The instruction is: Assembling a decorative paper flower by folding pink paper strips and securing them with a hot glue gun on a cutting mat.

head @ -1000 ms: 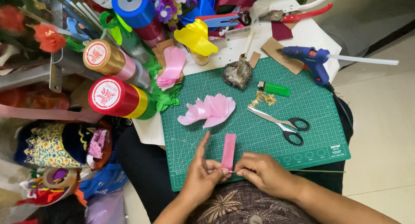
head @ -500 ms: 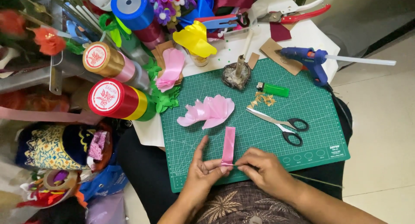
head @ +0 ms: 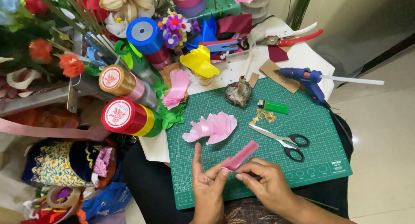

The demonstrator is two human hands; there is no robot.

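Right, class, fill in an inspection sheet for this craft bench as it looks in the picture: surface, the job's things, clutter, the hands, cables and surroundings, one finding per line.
Surface: green cutting mat with a printed grid, lying on a white table.
Job's things: pink ribbon strip, pinched at its lower end by both hands; pink ribbon petals lying on the mat.
Clutter: scissors, green lighter, blue glue gun, red pruning shears, ribbon spools at the left.
Hands: left hand and right hand, each in a fingertip grip on the strip.
Cables: a dark cord runs from the glue gun down the mat's right edge.
Surroundings: artificial flowers at the left, pale tiled floor at the right.
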